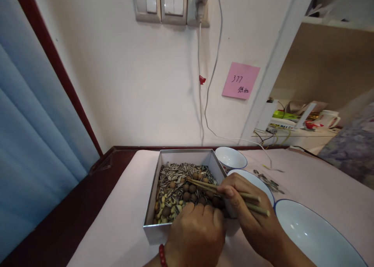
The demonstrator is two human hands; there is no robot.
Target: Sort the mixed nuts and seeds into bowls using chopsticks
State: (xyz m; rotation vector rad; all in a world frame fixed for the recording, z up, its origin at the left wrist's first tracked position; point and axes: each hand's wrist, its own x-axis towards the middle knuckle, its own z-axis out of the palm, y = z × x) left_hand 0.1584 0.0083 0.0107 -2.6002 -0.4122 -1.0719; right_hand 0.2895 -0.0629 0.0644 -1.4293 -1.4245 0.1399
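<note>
A shallow open box [157,228] with silvery edges holds striped sunflower seeds [178,169], round brown balls [187,196] in lighter and darker shades, and pale yellow nuts or beans [163,204] at its near left. My right hand [251,208] grips a pair of wooden chopsticks [210,187] over the box's right side. Their tips meet among the seeds and balls; whether anything is pinched there I cannot tell. My left hand [198,234], a red bead bracelet [162,255] on its wrist, is curled closed over the box's front wall, its fingertips hidden.
Right of the box stand a small white bowl [230,157], a second bowl [263,181] partly behind my right hand, and a large bowl [315,232]. Loose sunflower seeds [270,182] lie on the pink table cover [117,220]. A white cable [233,138] trails onto the table's back.
</note>
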